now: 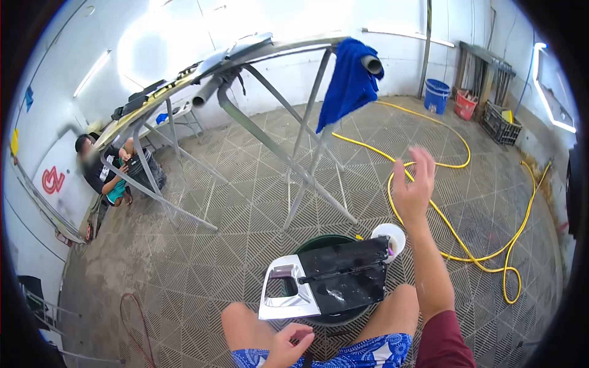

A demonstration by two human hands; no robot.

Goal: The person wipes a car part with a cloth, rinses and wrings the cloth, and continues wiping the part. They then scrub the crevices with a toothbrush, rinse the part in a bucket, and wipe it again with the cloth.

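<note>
My right hand [414, 184] is raised in front of me at the right, its fingers apart and nothing in it. Low in the view, my left hand [291, 345] is near my lap with its fingers curled; whether anything is between them is hidden. Just beyond it lies a flat part with a silver frame [289, 308] and a black panel [343, 288] that looks wet. The part rests across a dark green tub [316, 243] between my knees. A white bucket [397, 240] stands at the tub's right side.
Metal trestles [270, 138] hold a long work surface, with a blue cloth [350, 80] hanging from one end. A yellow hose [469, 248] loops over the floor at the right. Blue bucket [435, 97], red bucket [465, 105] and crate [500, 126] stand behind. Another person [101, 172] crouches left.
</note>
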